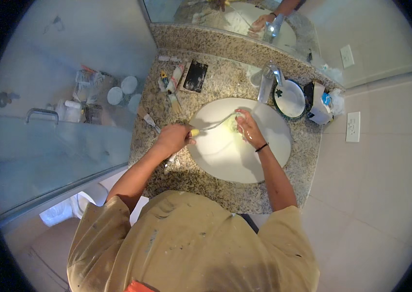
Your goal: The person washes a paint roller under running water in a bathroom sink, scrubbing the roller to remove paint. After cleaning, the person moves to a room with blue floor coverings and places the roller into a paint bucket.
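Note:
My left hand [173, 140] is closed around the yellow handle [194, 132] of a small paint roller, at the left rim of the white oval sink [271, 157]. From the handle a bent metal rod [215, 126] runs across the basin. At its far end my right hand [252, 130], wet and shiny, grips the pale yellowish roller cover [232, 125], partly hidden by the fingers. The basin below has a yellowish tint near the cover. Behind the sink stands a chrome faucet [266, 82]; whether water runs cannot be told.
A putty knife [150, 119], a paintbrush [175, 103], tubes [175, 77] and a dark flat object [195, 76] lie on the granite counter [224, 197]. Right of the faucet are a round dish [289, 99] and a box [317, 104]. A glass shower panel [71, 146] borders the left.

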`<state>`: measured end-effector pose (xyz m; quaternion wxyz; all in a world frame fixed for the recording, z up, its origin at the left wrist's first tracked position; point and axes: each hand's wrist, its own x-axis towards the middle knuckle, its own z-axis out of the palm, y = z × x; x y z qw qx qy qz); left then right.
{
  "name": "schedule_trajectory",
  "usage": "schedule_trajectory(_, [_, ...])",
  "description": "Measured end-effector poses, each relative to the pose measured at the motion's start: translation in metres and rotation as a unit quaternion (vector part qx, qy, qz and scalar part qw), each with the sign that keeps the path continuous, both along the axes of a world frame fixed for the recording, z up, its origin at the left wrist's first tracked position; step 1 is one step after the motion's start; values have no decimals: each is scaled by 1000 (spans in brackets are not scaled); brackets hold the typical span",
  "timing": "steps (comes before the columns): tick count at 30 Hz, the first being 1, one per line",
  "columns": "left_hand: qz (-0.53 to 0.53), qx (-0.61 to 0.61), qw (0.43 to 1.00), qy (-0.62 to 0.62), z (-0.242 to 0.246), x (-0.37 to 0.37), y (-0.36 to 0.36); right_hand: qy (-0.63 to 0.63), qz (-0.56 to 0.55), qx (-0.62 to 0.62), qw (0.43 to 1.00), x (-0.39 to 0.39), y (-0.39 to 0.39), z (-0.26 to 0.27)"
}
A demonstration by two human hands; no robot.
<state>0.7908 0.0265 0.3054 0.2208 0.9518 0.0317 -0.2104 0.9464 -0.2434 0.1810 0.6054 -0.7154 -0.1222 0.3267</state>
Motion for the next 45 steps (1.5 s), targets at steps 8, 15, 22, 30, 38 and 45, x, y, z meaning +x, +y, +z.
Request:
schedule_trajectory(8, [17,-236,971,34,-22,10,-46,-284,-155,-438,839,40,19,-49])
schedule_trajectory(15, [-7,-9,995,-101,-7,13,-21,-210,52,-136,967,60,-12,-85])
schedule_trajectory(22, [-166,133,957,-195,-5,-4,-44,-91,131,-237,958,68,-1,-84])
schedule_trajectory(30, [-105,52,987,-114,-10,-26,-66,-127,-227,-328,908,46,19,-60])
schedule_trajectory(38, [-12,14,994,-105,-13,1,-25,-252,-265,-105,925,13,35,-53])
schedule_trajectory(45, [5,-91,989,-120,-22,-20,-64,-346,-197,-344,851,33,32,-34])
